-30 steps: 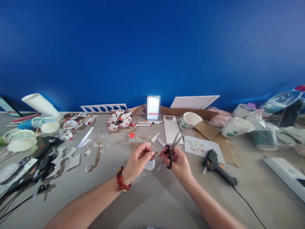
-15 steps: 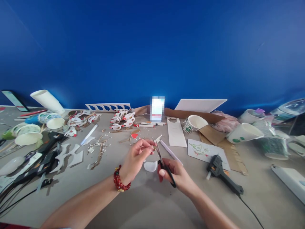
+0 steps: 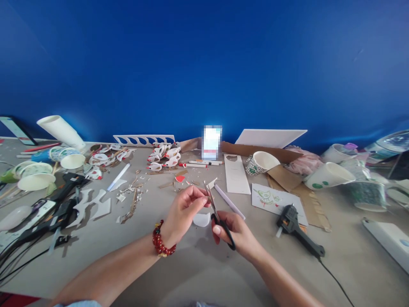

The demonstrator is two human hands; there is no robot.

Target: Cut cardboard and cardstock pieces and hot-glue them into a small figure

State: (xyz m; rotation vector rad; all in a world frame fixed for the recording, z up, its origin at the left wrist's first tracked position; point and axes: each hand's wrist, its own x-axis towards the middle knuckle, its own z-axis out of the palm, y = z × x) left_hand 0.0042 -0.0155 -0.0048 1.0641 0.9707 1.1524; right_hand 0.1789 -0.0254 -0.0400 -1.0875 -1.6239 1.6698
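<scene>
Black-handled scissors (image 3: 224, 230) are in my right hand (image 3: 235, 232), fingers through the loops and the blades pointing up and away. My left hand (image 3: 185, 209), with a red bead bracelet (image 3: 159, 241) on its wrist, is closed in a pinch right beside the blades. A tiny brownish bit seems to show at its fingertips, too small to name. Under the hands lies a curved white cutout (image 3: 201, 220) on the table. A pale stick (image 3: 229, 202) rests just beyond the scissors, and a small red piece (image 3: 180, 179) lies past my left hand.
White-and-red bird-shaped cutouts (image 3: 172, 160) are grouped at the back, near markers (image 3: 204, 163) and a lit screen (image 3: 211, 143). Scraps (image 3: 132, 194) litter the left, by glue guns (image 3: 60, 213). Right: another glue gun (image 3: 297, 230) with its cord, a drawing (image 3: 266, 197), paper cups (image 3: 263, 162).
The scissors have tilted slightly, their tips shifting a little up and left near my left fingertips. The whole view has shifted slightly. Both hands keep their grips.
</scene>
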